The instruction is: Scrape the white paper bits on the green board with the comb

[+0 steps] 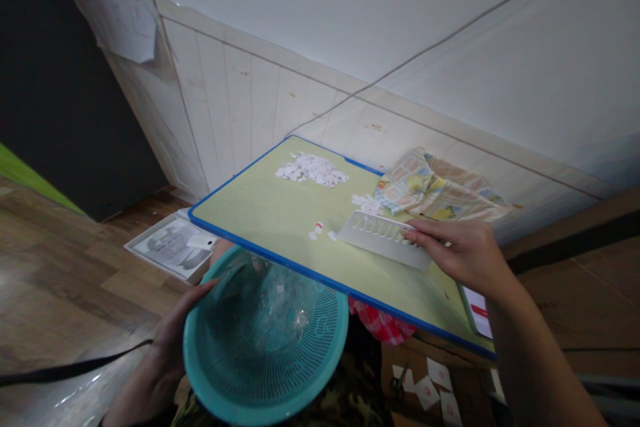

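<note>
My left hand [173,324] grips the rim of a teal plastic colander [265,387] just below the table's front edge. Clear, shiny pieces and one small white bit lie inside it. Over the yellow-green tabletop [250,194] with its blue edging, my right hand [460,250] pinches a flat white card [383,250] that has a row of slots cut in it. The card's lower edge is close to a few loose paper scraps [316,232]. Farther back lies a pile of white paper scraps [313,169], and a smaller heap [367,204] sits beside the cloth.
A patterned cloth [440,187] lies at the table's back right, against the wall. A phone [477,314] rests at the right edge. Below are scissors [399,385] and several printed cards [427,392]. On the floor at left is an open white box [173,246].
</note>
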`<act>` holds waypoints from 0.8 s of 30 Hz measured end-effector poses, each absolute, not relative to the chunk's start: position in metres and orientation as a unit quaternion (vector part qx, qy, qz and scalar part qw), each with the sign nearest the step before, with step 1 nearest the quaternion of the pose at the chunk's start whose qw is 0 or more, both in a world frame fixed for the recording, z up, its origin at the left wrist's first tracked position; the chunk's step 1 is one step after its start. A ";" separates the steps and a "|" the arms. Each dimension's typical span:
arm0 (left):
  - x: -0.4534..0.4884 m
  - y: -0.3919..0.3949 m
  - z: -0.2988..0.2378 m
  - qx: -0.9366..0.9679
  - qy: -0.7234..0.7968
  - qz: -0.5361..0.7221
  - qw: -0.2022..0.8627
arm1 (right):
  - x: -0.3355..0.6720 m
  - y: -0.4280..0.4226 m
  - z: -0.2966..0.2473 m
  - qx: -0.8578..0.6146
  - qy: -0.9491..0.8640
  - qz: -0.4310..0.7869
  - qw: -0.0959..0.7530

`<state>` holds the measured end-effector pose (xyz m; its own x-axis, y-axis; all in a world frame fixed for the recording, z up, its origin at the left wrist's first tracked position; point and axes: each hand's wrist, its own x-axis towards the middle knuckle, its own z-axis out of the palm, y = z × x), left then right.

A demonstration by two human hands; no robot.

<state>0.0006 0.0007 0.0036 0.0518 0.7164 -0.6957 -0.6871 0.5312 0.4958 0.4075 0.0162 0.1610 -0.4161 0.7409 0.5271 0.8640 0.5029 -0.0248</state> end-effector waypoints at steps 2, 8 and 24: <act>0.002 0.000 0.004 0.014 0.496 0.484 0.720 | 0.406 0.024 0.159 -0.492 -0.825 -0.116 0.252; 0.003 0.000 0.004 0.026 0.498 0.486 0.718 | 0.398 0.041 0.156 -0.507 -0.810 -0.089 0.282; 0.004 -0.002 0.009 0.045 0.512 0.486 0.707 | 0.329 -0.001 0.138 -0.455 -0.822 -0.187 0.288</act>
